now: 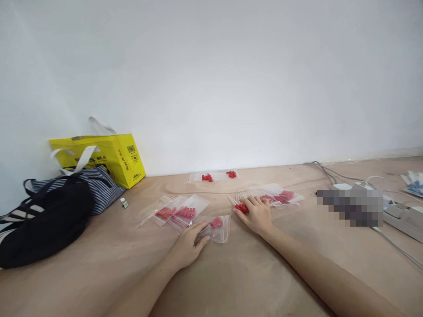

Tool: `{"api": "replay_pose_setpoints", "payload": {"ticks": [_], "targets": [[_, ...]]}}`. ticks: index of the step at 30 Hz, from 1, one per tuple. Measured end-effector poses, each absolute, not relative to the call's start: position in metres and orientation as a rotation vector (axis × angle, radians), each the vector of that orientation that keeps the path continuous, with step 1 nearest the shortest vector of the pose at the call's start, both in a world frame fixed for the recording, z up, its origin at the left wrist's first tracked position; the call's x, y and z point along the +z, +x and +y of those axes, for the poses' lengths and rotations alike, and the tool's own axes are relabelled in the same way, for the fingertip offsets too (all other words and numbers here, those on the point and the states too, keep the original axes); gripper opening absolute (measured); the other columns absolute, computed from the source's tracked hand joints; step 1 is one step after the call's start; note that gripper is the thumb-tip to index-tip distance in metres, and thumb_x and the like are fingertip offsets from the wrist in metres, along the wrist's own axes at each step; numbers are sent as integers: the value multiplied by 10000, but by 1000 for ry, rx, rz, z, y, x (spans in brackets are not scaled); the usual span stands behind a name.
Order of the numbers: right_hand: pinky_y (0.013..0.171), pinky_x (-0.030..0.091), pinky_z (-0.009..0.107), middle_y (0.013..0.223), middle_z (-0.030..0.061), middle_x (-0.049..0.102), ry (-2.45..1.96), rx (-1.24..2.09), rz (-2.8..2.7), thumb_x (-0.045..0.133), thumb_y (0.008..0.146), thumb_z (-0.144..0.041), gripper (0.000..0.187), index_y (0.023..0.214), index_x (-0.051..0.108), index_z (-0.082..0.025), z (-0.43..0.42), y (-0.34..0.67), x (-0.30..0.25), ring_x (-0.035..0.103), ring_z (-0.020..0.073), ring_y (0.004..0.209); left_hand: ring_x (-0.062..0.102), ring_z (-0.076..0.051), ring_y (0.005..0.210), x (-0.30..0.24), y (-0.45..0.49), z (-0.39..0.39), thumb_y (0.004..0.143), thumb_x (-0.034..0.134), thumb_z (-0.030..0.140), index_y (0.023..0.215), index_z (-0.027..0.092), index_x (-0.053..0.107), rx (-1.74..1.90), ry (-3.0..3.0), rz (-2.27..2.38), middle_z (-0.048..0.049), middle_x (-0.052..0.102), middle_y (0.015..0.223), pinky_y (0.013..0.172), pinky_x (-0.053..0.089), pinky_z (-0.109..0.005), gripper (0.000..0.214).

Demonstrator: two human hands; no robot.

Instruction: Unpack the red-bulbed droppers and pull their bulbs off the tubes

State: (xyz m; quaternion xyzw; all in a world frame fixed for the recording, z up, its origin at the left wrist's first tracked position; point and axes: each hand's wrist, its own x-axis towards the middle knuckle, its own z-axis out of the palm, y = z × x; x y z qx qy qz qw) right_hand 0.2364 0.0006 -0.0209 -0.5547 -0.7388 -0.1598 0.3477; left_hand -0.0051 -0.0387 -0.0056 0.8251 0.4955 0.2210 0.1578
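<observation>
Clear plastic bag [226, 230] stays flat, left hand [191, 241] pinching its edge, presumably for steadiness; right hand [257, 215] covers slim red-handled tools [242, 208], grip hidden.

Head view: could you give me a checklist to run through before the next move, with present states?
1. Left hand at the clear plastic bag with red contents: ok, touching.
2. Same bag closed: cannot tell.
3. Right hand on the red-ended slender pieces: ok.
4. Firm grip on those pieces: cannot tell, partly hidden.
5. Two clear plastic bags beyond the left hand lying apart: not ok, overlapping.
</observation>
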Motion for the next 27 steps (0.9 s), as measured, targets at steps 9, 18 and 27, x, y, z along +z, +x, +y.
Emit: {"api": "replay_pose_setpoints", "payload": {"ticks": [9,18,27], "targets": [[696,288,273,712,-13,600,-1149,123,-2220,532,758,-226,106,783,629,-258,-25,208,-17,479,141,743,479,-189,1096,-8,-5,-38,783,458,290,1154,206,500,623,2387,1412,-44,535,1189,950,371,-350,383],[711,276,280,842,5,567,-1227,187,-2258,598,720,-332,148,811,589,-216,-25,194,-16,461,151,809,469,-188,1110,-7,-5,-37,796,439,298,1109,206,545,571,2441,1366,-48,530,1196,961,358,-362,343],[710,316,282,782,-6,610,-1047,298,-2256,542,754,-215,89,809,610,-233,-33,202,-10,503,144,776,460,-189,1119,-4,-4,-39,797,441,302,1105,201,550,545,2406,1375,-56,519,1207,970,345,-363,343]]}}
